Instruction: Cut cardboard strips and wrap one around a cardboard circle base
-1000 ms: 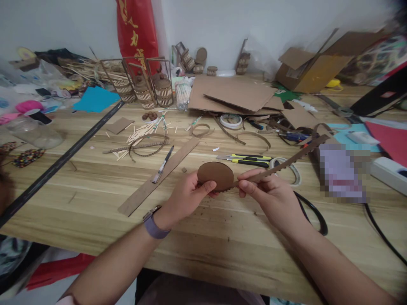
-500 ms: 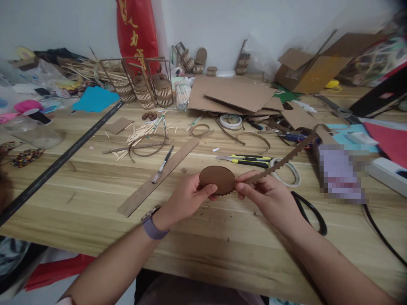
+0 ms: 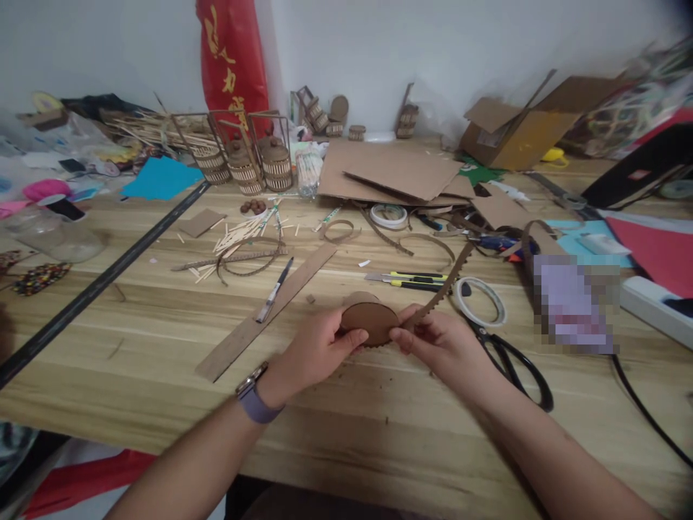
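Note:
A brown cardboard disc (image 3: pixel 370 322) is held over the table's front half, pinched between the thumb and fingers of my left hand (image 3: pixel 325 343). At the disc's right edge my right hand (image 3: pixel 438 341) is closed on a notched cardboard strip (image 3: pixel 447 292). The strip's free end rises up and to the right, its small teeth facing right. Its lower end runs to the disc's rim, where teeth show along the lower edge. A paler curved cardboard edge (image 3: pixel 362 297) shows just behind the disc. My fingers under the disc are hidden.
Beyond my hands lie two yellow-black utility knives (image 3: pixel 416 280), a tape roll (image 3: pixel 481 301) and black-handled scissors (image 3: pixel 514 361). A pen (image 3: pixel 275 290) rests on a flat cardboard strip (image 3: pixel 232 347). Cardboard sheets (image 3: pixel 390 170) and small lantern-like models (image 3: pixel 246 166) stand farther back.
The strip has swung from slanting far right to a steeper, more upright angle, and its free end is nearer. My right hand has shifted slightly left along the disc. The camera view tilted a little.

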`<state>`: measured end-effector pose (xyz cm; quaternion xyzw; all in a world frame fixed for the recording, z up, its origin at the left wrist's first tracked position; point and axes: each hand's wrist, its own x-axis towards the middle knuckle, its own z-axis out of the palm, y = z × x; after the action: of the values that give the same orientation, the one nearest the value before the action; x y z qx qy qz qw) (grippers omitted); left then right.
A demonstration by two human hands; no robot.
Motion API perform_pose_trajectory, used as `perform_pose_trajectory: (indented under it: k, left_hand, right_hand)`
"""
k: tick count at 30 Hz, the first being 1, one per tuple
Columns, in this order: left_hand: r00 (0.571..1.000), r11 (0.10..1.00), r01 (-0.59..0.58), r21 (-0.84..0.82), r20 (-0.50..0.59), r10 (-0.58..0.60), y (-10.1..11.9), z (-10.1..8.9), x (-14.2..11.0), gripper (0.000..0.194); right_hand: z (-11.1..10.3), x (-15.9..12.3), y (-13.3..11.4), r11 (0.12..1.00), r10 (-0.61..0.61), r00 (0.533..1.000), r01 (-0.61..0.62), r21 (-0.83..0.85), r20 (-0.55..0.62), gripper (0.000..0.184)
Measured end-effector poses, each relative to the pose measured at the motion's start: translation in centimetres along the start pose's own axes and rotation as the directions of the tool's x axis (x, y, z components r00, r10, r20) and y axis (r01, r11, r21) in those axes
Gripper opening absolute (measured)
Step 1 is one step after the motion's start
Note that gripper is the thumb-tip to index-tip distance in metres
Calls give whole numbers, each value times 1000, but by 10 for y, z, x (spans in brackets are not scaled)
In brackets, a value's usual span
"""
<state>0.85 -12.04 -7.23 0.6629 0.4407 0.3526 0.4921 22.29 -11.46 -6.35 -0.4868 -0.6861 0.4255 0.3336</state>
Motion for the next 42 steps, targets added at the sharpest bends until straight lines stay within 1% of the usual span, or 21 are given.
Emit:
perform_pose_trajectory:
  k: [2,4,6,9,14,16,20,23,28,33,42]
  left_hand:
    - [999,994,-6,-110,-47,1,0,1,0,34]
    - [996,969,11,-248,-87,-33,1,3,1,46]
    - [993,932,56,-359,-80,-90,3,3,1,53]
    - [989,894,113,-434,-37,-143,5,5,1,53]
    - [992,859,122,-498,25,-127,8,12,0,47]
    - [988,847,141,-513,20,-152,10,15,0,44]
    - [980,841,155,-518,-25,-196,11,17,0,38]
    - [980,842,146,-520,-40,-195,12,15,0,33]
    - [978,853,135,-504,-70,-197,11,12,1,33]
    - [982,866,129,-483,-57,-179,9,11,0,34]
    - [988,868,127,-480,-19,-154,8,11,1,28]
  right_hand:
    - [1,0,-1,1000,-17,1000,17,23,-9,33]
    - [3,-1,-3,998,-35,999,35,61,-9,35]
    - [4,-2,-5,994,-39,999,39,97,-8,38]
    - [6,-3,-6,990,-30,999,32,141,-19,39]
    - [13,-4,-6,983,-56,998,57,176,-15,39]
    - [16,-5,-5,980,-71,997,71,188,-3,38]
    - [20,-5,-2,968,-94,996,88,234,11,39]
    - [18,-4,-1,970,-68,998,70,231,-17,37]
    - [11,-4,0,978,-12,998,25,208,-63,40]
    - [11,-4,1,980,-33,997,46,196,-71,41]
    - [10,-4,0,984,-50,996,61,166,-72,33]
